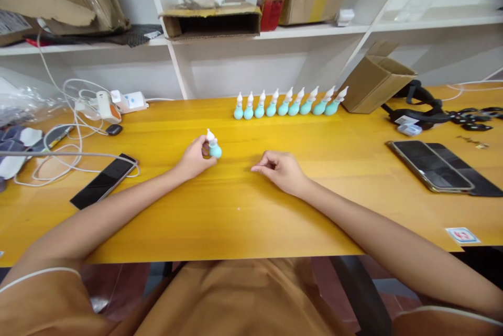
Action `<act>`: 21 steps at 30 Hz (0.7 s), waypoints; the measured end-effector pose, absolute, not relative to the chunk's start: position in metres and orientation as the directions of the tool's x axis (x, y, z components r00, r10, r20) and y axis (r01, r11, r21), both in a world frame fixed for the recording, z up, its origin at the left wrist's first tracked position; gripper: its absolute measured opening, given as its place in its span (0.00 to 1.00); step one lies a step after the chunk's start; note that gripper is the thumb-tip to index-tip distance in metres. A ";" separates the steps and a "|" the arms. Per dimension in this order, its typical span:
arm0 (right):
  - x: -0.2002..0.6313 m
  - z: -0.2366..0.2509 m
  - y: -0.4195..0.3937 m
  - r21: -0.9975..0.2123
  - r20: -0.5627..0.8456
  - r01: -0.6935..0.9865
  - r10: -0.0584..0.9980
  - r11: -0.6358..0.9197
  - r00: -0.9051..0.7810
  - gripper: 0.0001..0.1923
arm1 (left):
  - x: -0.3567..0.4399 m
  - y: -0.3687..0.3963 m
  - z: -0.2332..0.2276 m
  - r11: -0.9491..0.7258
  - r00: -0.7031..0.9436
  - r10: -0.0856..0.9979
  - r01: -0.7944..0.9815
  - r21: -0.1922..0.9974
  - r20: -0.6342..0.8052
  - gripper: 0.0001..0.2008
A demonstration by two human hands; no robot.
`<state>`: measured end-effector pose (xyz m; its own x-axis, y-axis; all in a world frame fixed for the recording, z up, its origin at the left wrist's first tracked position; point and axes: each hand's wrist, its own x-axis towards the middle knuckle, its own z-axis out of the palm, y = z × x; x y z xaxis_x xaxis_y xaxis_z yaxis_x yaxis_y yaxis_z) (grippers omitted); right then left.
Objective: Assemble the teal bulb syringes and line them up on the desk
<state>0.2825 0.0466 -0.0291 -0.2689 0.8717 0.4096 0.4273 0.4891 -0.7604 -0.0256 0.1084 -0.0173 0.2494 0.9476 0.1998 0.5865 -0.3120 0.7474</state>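
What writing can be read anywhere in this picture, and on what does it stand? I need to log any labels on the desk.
None can be read.
Sticker at the desk's right front edge: a red mark, too blurred to read.
Red packet on the shelf: print too small.
White tag on the black strap: blurred.
White charger: a blue mark, no legible text.
Left hand holds a plain teal bulb.

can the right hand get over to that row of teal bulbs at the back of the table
Probably yes: the right hand rests empty on the table, and only bare tabletop lies between it and the row of teal bulbs.
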 end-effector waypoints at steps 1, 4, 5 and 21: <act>0.282 -0.029 0.047 -0.786 0.374 0.415 0.887 0.459 -0.271 0.25 | -0.024 0.117 -0.016 -0.282 0.244 0.955 0.586 0.760 0.166 0.23; 0.281 -0.028 0.049 -0.838 0.292 0.382 0.912 0.389 -0.288 0.21 | -0.016 0.144 -0.013 -0.236 0.212 0.968 0.606 0.760 0.132 0.23; 0.281 -0.028 0.050 -0.845 0.287 0.374 0.914 0.382 -0.286 0.21 | -0.012 0.153 -0.012 -0.229 0.203 0.971 0.610 0.758 0.129 0.23; 0.285 -0.041 0.071 -0.957 0.134 0.230 0.972 0.177 -0.190 0.29 | 0.030 0.254 -0.012 -0.343 0.238 0.939 0.619 0.706 0.248 0.28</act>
<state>0.2854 0.0705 -0.0408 -0.1904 0.9725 0.1344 0.2302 0.1773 -0.9569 0.0299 0.2542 -0.0119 0.2379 0.9391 0.2479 0.6190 -0.3432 0.7064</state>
